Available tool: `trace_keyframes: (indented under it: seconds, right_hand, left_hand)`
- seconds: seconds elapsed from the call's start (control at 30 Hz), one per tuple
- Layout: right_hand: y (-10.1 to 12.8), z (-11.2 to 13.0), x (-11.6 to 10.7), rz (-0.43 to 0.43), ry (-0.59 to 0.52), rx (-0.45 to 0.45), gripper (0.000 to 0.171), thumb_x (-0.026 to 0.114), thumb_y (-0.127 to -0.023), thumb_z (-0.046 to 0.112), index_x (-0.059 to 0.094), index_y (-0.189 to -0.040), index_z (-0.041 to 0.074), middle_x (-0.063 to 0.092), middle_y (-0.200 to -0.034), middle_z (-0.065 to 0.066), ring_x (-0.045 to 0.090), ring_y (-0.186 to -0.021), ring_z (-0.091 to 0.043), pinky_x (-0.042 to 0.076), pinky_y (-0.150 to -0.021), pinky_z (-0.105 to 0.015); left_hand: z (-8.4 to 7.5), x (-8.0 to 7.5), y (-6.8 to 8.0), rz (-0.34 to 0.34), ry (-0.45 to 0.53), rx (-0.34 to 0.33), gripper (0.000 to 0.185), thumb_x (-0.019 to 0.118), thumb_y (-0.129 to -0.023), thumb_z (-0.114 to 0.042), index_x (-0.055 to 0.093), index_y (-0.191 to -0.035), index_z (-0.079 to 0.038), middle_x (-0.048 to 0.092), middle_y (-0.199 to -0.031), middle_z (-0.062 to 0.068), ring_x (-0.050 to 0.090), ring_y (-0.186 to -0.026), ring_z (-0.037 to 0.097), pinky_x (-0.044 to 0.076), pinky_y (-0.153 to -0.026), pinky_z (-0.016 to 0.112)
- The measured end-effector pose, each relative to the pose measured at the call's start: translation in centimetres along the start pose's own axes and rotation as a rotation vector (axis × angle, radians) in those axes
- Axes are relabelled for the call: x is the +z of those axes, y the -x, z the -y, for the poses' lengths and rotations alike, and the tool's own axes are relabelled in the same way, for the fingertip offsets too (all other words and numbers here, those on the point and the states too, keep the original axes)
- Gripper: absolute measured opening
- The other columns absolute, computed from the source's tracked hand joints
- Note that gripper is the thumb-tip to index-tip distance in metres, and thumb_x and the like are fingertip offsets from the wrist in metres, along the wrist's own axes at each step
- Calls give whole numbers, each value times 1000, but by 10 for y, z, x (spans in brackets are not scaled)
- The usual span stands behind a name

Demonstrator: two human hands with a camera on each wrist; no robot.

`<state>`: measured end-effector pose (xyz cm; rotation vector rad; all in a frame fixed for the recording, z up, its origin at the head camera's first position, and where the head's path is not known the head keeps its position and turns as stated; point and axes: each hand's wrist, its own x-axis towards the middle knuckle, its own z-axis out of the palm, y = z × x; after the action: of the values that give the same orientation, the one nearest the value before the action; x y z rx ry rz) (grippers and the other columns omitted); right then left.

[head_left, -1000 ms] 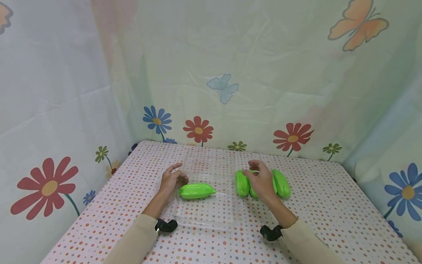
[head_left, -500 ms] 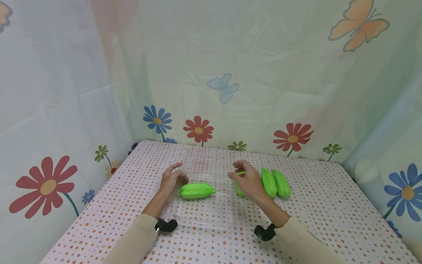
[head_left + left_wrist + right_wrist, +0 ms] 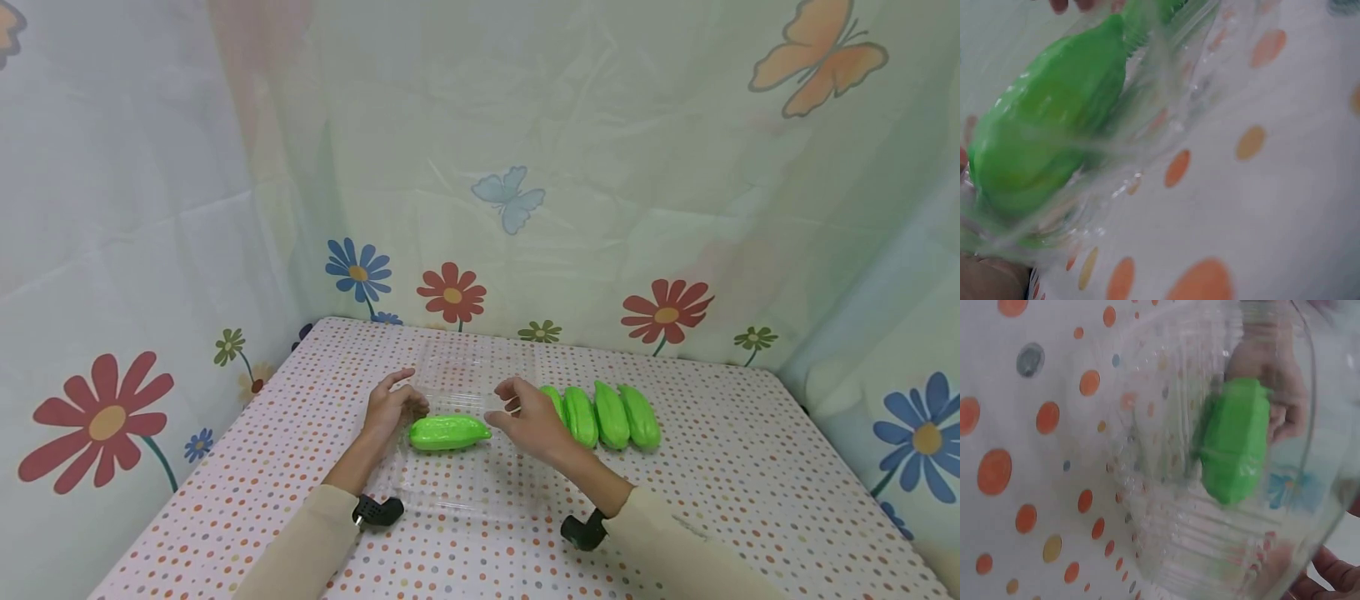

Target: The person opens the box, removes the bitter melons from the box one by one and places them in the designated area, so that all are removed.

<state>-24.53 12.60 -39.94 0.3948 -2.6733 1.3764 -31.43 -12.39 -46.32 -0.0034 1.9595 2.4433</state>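
One bright green, bumpy bitter melon [image 3: 448, 433] lies crosswise in a clear plastic container [image 3: 465, 505] in the head view. My left hand [image 3: 386, 414] rests at the container's left wall, its fingers loosely bent beside the melon's blunt end. Over the container's right side hovers my right hand [image 3: 534, 422], thumb and fingers apart with nothing between them, near the pointed tip. Through the plastic, the right wrist view shows the melon [image 3: 1235, 447] with the left hand behind it. The left wrist view has the melon [image 3: 1054, 112] close up, behind a blurred plastic edge.
Several more green bitter melons [image 3: 611, 417] lie side by side on the table right of the container, one partly covered by my right hand. The container's clear lid [image 3: 474, 367] lies folded back behind it. A flowered curtain [image 3: 585, 242] encloses the dotted table [image 3: 720, 500].
My right hand has moved left, from over the row of melons to over the container's right side, uncovering most of the row. The left hand and the melon in the container have stayed put.
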Motion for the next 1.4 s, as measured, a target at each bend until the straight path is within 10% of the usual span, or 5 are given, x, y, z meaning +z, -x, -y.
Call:
trace_keyframes:
  seconds: [0.93, 1.4]
  right_hand:
    - [-5, 10, 35, 268, 132, -35, 53, 77, -90, 18, 56, -134, -2, 59, -133, -19, 56, -124, -36, 48, -104, -51]
    - [-5, 7, 43, 147, 116, -99, 56, 78, -84, 4, 56, -135, 0, 60, -128, -16, 59, -112, -28, 53, -93, -43]
  left_hand:
    - [4, 1, -2, -25, 11, 29, 52, 53, -94, 0, 47, -146, 2, 71, -69, 2, 70, -65, 15, 60, -68, 28]
    - [4, 1, -1, -26, -14, 36, 53, 53, -94, -1, 46, -147, 3, 71, -71, 2, 70, -68, 15, 60, -71, 28]
